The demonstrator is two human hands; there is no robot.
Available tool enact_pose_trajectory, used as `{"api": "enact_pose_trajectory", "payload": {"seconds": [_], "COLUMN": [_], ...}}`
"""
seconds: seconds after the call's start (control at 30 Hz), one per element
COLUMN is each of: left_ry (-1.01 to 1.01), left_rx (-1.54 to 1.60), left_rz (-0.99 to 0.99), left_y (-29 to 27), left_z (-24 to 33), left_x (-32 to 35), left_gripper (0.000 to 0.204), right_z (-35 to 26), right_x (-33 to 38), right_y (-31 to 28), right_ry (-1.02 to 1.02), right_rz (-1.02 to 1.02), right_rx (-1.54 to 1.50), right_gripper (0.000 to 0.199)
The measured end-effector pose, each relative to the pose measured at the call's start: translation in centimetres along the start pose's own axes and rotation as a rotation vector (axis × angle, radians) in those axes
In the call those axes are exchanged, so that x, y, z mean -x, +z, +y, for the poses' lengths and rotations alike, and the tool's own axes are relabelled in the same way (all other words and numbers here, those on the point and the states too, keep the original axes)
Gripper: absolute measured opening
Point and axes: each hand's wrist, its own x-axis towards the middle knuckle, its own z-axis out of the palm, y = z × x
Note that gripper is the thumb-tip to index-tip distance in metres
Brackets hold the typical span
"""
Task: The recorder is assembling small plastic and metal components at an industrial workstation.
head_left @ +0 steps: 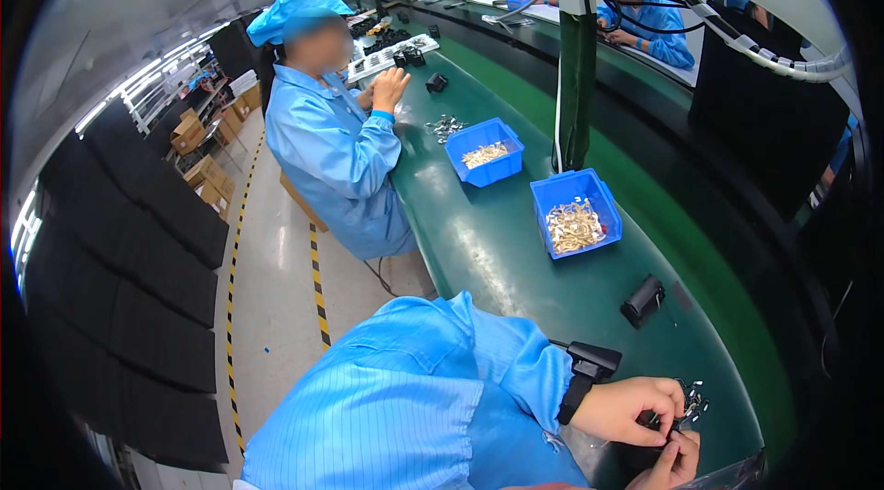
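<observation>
Nearby, a long green workbench carries two blue bins of small pale metal parts along its middle, and a black part lies closer to the near end. At that near end the left hand and right hand pinch together on a small dark part, fingers closed narrowly around it.

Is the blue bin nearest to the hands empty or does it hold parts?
It holds parts: the blue bin shows a pile of small pale metal pieces.
</observation>
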Motion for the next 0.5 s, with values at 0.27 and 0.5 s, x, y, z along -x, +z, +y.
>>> {"api": "enact_pose_trajectory", "payload": {"seconds": [0.27, 0.5], "left_ry": [-0.219, -0.215], "left_rx": [0.118, 0.088], "left_rz": [-0.019, -0.002], "left_y": [-0.6, -0.1], "left_z": [0.5, 0.7], "left_x": [-0.3, 0.0], "left_gripper": [0.011, 0.012], "right_z": [-2.8, -2.7], "right_x": [-0.5, -0.4], "right_y": [0.6, -0.1], "right_ry": [-0.011, -0.062], "right_rz": [-0.108, -0.112], "right_rx": [0.249, 0.33], "right_gripper": [0.027, 0.026]}}
